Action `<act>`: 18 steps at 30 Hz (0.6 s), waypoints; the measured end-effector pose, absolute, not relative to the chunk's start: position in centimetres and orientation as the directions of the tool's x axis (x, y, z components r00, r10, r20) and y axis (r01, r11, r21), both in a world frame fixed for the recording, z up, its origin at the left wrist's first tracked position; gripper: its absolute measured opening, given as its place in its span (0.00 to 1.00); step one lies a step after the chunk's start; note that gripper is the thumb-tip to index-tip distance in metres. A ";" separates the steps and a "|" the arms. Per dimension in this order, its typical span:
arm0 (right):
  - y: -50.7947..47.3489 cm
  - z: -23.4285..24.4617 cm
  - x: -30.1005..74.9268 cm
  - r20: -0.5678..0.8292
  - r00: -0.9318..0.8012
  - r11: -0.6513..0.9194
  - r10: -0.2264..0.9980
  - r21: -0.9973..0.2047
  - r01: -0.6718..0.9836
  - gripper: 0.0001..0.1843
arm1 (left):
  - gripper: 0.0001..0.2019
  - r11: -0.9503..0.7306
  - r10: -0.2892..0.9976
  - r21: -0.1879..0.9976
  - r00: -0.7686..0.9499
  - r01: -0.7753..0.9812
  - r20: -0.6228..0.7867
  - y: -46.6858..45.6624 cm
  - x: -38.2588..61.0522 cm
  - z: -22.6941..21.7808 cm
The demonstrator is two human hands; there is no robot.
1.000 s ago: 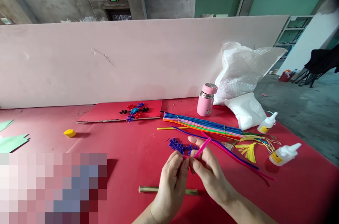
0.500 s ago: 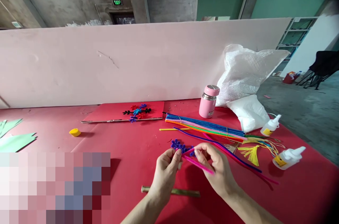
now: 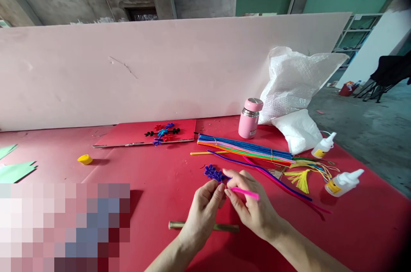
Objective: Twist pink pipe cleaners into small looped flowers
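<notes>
The purple pipe-cleaner flower cluster (image 3: 213, 173) is already shaped, while the pink pipe cleaner (image 3: 245, 193) beside it is straight and unbent, so most of its forming looks left to do. Both hands hover low over the red tablecloth (image 3: 154, 186), fingertips nearly meeting. The left hand (image 3: 205, 207) pinches the cluster's near edge. The right hand (image 3: 252, 210) is clamped on the pink stem's left end, its free end pointing right.

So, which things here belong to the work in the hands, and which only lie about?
In hand: left hand and right hand pinch the pink pipe cleaner; purple flower piece beside them.
Lying about: pipe cleaner bundle, pink flask, near glue bottle, yellow cap, stick, white bag.
</notes>
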State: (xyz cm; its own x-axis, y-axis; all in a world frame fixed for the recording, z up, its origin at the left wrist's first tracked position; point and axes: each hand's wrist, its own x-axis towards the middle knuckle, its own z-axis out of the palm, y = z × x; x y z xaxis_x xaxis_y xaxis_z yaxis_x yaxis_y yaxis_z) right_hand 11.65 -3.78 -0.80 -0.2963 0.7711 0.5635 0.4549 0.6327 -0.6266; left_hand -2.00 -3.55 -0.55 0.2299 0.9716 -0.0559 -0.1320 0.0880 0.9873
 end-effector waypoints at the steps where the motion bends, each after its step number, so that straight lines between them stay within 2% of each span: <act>1: -3.9 -0.6 11.5 0.502 -0.241 0.557 0.830 -0.737 0.383 0.23 | 0.14 0.052 0.974 0.991 0.225 -0.123 -0.023 -3.6 -2.0 -0.5; 3: -4.2 -0.2 11.0 0.326 -0.161 0.350 0.932 -0.923 0.158 0.22 | 0.14 -0.030 0.975 0.996 0.216 -0.081 0.047 -3.8 -2.0 -0.5; 5: -4.4 0.1 10.6 0.140 -0.135 0.124 0.981 -0.985 -0.116 0.23 | 0.13 -0.132 0.969 0.991 0.212 0.004 0.128 -4.0 -2.1 -0.5; 7: -4.6 0.4 10.3 -0.033 -0.143 -0.081 0.989 -0.935 -0.345 0.24 | 0.12 -0.251 0.954 0.962 0.196 0.110 0.227 -4.2 -2.3 -0.5; 9: -4.6 0.5 10.1 -0.187 -0.173 -0.249 0.967 -0.836 -0.489 0.26 | 0.12 -0.369 0.925 0.908 0.176 0.197 0.337 -4.4 -2.4 -0.4; 11: -4.7 0.5 10.0 -0.280 -0.208 -0.349 0.937 -0.757 -0.552 0.27 | 0.13 -0.449 0.893 0.861 0.165 0.238 0.420 -4.4 -2.5 -0.4; 13: -4.6 0.5 9.9 -0.310 -0.208 -0.372 0.928 -0.738 -0.563 0.27 | 0.13 -0.440 0.897 0.868 0.155 0.228 0.414 -4.2 -2.6 -0.4; 15: -4.4 0.3 9.8 -0.320 -0.186 -0.369 0.929 -0.768 -0.523 0.24 | 0.12 -0.311 0.946 0.937 0.146 0.157 0.289 -3.7 -2.7 -0.5; 17: -3.9 -0.1 10.2 -0.315 -0.154 -0.350 0.937 -0.841 -0.412 0.15 | 0.12 -0.115 0.985 0.993 0.132 0.032 0.110 -3.1 -3.0 -0.7; 18: -3.5 -0.4 10.5 -0.287 -0.103 -0.304 0.953 -0.890 -0.340 0.15 | 0.12 -0.024 0.991 0.999 0.131 -0.047 0.030 -2.7 -3.1 -0.8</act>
State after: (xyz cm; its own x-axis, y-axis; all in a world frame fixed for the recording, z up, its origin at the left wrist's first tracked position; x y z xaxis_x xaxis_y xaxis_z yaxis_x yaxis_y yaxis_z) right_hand 10.53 -3.54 -0.39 -0.1027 0.9525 -0.2867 -0.3399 -0.3044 -0.8898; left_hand -3.13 -2.73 -0.79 0.1309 0.9909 0.0300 -0.0471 -0.0240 0.9986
